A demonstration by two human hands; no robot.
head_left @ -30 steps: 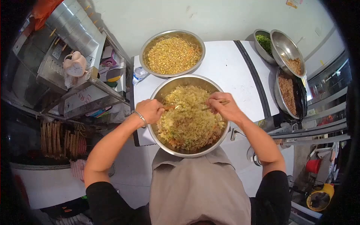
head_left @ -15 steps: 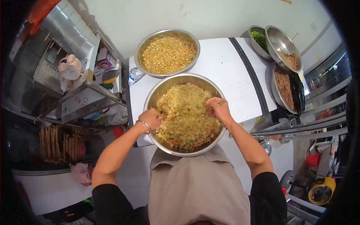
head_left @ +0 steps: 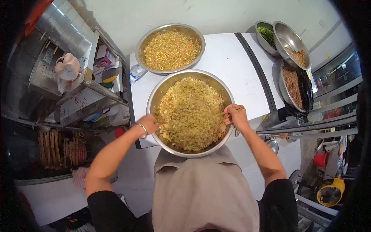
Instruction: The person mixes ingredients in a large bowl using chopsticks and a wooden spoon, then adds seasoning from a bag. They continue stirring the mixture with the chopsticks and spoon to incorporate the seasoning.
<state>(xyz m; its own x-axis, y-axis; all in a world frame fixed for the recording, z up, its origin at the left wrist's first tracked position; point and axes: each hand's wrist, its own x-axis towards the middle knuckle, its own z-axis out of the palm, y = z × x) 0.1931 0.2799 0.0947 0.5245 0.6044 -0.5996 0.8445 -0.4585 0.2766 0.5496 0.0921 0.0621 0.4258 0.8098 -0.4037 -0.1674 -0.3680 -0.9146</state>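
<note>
A large steel bowl (head_left: 154,136) in front of me holds a heaped, chopped yellow-green filling (head_left: 191,114), its surface blurred by motion. My right hand (head_left: 236,116) is closed at the bowl's right rim, gripping what look like thin wooden chopsticks (head_left: 239,108). On the opposite side, my left hand (head_left: 148,124), with a bracelet at the wrist, is curled shut at the left rim. Whatever the left fingers hold is blurred against the food. Behind this bowl stands a second steel bowl (head_left: 140,58) with a yellow, crumbly mix.
Both bowls stand on a white table (head_left: 228,54). At its right are a bowl of chopped greens (head_left: 266,35), a tilted steel bowl (head_left: 288,36) and a bowl of brown filling (head_left: 292,87). A metal shelf (head_left: 102,91) with a pink clock (head_left: 68,69) stands left.
Both hands have moved outward from over the filling to the bowl's opposite rims. The filling has been spread, with more of the pale green shreds across the top.
</note>
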